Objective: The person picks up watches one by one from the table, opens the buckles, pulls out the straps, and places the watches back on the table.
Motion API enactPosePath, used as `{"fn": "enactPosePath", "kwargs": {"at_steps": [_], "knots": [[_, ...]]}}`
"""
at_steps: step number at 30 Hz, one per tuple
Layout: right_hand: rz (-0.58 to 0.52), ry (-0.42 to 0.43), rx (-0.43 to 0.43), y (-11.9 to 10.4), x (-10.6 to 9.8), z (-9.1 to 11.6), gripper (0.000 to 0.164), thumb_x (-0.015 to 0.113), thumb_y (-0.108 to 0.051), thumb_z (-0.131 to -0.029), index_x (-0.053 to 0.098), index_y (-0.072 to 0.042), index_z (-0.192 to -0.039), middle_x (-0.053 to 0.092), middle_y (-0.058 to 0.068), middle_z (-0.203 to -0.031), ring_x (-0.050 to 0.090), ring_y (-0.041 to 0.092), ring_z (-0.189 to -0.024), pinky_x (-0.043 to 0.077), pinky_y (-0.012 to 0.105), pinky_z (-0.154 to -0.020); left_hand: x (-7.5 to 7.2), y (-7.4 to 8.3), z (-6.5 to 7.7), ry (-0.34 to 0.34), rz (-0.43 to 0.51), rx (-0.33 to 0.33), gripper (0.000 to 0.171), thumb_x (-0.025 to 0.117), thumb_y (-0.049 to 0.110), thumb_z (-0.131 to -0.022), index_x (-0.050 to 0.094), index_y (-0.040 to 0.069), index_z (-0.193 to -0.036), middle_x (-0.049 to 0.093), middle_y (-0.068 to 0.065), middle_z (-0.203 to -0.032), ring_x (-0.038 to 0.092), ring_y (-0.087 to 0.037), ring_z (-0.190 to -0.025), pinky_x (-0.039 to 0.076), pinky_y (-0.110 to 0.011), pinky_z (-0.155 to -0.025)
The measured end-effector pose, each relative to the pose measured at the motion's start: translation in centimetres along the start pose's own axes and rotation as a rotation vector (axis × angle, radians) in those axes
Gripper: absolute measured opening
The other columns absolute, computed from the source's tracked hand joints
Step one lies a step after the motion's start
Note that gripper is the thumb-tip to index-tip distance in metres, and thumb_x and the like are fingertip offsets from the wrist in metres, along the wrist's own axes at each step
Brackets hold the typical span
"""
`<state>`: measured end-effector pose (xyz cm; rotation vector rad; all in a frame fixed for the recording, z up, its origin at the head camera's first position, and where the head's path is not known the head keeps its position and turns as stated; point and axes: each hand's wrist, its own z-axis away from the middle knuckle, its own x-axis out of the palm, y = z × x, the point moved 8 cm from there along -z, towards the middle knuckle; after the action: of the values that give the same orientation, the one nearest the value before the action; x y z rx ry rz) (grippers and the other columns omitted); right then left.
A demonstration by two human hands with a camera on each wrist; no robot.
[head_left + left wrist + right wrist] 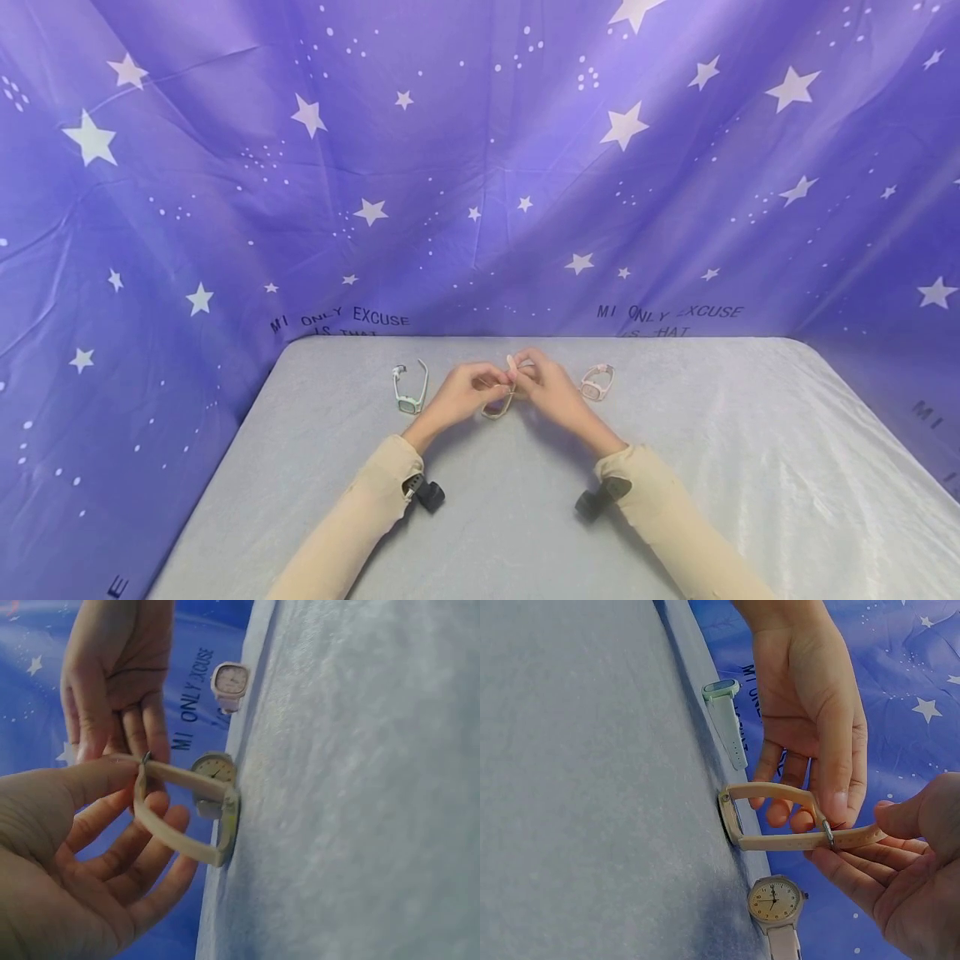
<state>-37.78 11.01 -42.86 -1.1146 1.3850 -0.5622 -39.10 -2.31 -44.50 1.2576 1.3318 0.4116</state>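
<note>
The beige watch (780,842) is held between 2 hands at the far part of the grey table (480,517), its strap (772,792) passed through a metal buckle (827,834). At the buckle it is pinched by the left hand's (472,390) thumb and fingers; the strap's end is pinched by the right hand (551,392). Whether the case (727,817) touches the table cannot be told. A mint-green watch (407,406) is laid to the left, a pink watch (592,390) to the right, a round-faced watch (774,900) near the right hand.

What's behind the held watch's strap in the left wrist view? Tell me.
Fingers, backdrop and a round watch show behind the strap; part of that watch's dial and parts of the fingers are covered.
</note>
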Motion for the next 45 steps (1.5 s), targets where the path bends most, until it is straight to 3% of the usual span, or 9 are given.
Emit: {"fn": "enactPosePath", "kwargs": {"at_steps": [5, 8, 14, 16, 20, 26, 34, 40, 45], "knots": [[-0.012, 0.008, -0.008, -0.1, 0.0, -0.1, 0.022, 0.061, -0.008, -0.1, 0.056, 0.001, -0.12, 0.073, 0.024, -0.116, 0.073, 0.036, -0.108, 0.054, 0.051, -0.104, 0.2, -0.1, 0.0, 0.043, -0.014, -0.02, 0.014, 0.075, 0.011, -0.09, 0.075, 0.005, -0.103, 0.077, -0.012, -0.097, 0.069, -0.015, -0.082, 0.059, -0.023, -0.077], [-0.021, 0.012, -0.004, -0.1, -0.1, -0.1, 0.022, 0.059, -0.009, -0.101, 0.055, 0.001, -0.121, 0.073, 0.024, -0.116, 0.073, 0.036, -0.107, 0.054, 0.052, -0.104, 0.5, -0.5, -0.1, 0.047, 0.053, -0.052, 0.015, 0.074, 0.01, -0.091, 0.074, 0.001, -0.103, 0.077, -0.015, -0.098, 0.07, -0.014, -0.082, 0.06, -0.024, -0.077], [-0.085, 0.017, 0.004, -0.2, -0.3, 0.0, 0.019, 0.057, -0.01, -0.103, 0.054, -0.001, -0.119, 0.072, 0.024, -0.121, 0.072, 0.038, -0.11, 0.055, 0.052, -0.103, 1.1, -2.3, 0.2, 0.029, 0.339, -0.289, 0.026, 0.073, 0.013, -0.092, 0.071, -0.004, -0.112, 0.075, -0.02, -0.11, 0.07, -0.011, -0.086, 0.06, -0.026, -0.082], [-0.111, 0.016, -0.019, -0.3, -0.3, 0.0, 0.016, 0.056, -0.009, -0.103, 0.053, 0.0, -0.116, 0.071, 0.026, -0.121, 0.07, 0.039, -0.113, 0.055, 0.051, -0.104, 1.3, -2.7, 0.5, 0.006, 0.393, -0.352, 0.03, 0.072, 0.016, -0.093, 0.07, -0.004, -0.114, 0.075, -0.019, -0.108, 0.069, -0.009, -0.084, 0.059, -0.024, -0.08], [-0.176, -0.001, -0.041, -0.5, -0.1, 0.0, 0.013, 0.054, -0.005, -0.103, 0.051, 0.002, -0.114, 0.069, 0.03, -0.122, 0.067, 0.043, -0.117, 0.058, 0.049, -0.098, 1.7, -2.9, 0.8, -0.048, 0.431, -0.416, 0.032, 0.071, 0.02, -0.094, 0.071, -0.006, -0.115, 0.077, -0.016, -0.1, 0.067, -0.008, -0.08, 0.057, -0.022, -0.075], [-0.205, -0.006, -0.026, -0.6, 0.1, 0.0, 0.014, 0.054, -0.004, -0.103, 0.051, 0.001, -0.116, 0.068, 0.029, -0.124, 0.068, 0.042, -0.116, 0.06, 0.046, -0.094, 1.5, -3.2, 1.0, -0.042, 0.476, -0.451, 0.029, 0.073, 0.016, -0.093, 0.072, -0.005, -0.113, 0.079, -0.002, -0.094, 0.07, -0.007, -0.081, 0.06, -0.025, -0.08], [-0.209, -0.014, -0.042, -1.3, 0.2, 0.2, 0.017, 0.055, -0.008, -0.103, 0.051, 0.001, -0.117, 0.069, 0.028, -0.124, 0.068, 0.041, -0.117, 0.061, 0.04, -0.093, 1.3, -3.1, 1.1, -0.028, 0.573, -0.491, 0.019, 0.072, 0.01, -0.093, 0.073, -0.002, -0.108, 0.079, -0.001, -0.091, 0.072, -0.008, -0.082, 0.061, -0.027, -0.085], [-0.209, -0.011, -0.055, -1.6, 0.0, 0.2, 0.015, 0.055, -0.008, -0.104, 0.051, 0.002, -0.115, 0.069, 0.029, -0.123, 0.068, 0.041, -0.117, 0.062, 0.037, -0.091, 1.3, -2.9, 1.2, -0.054, 0.597, -0.493, 0.028, 0.067, 0.004, -0.095, 0.067, -0.009, -0.12, 0.079, -0.001, -0.095, 0.071, -0.007, -0.083, 0.06, -0.03, -0.091], [-0.213, -0.005, -0.05, -1.5, -0.2, 0.2, 0.019, 0.054, -0.009, -0.104, 0.051, 0.003, -0.118, 0.069, 0.028, -0.124, 0.069, 0.041, -0.115, 0.06, 0.046, -0.093, 1.2, -2.7, 0.9, -0.091, 0.578, -0.477, 0.032, 0.062, 0.003, -0.098, 0.061, -0.011, -0.127, 0.077, -0.005, -0.102, 0.067, -0.006, -0.085, 0.056, -0.024, -0.088]]}}
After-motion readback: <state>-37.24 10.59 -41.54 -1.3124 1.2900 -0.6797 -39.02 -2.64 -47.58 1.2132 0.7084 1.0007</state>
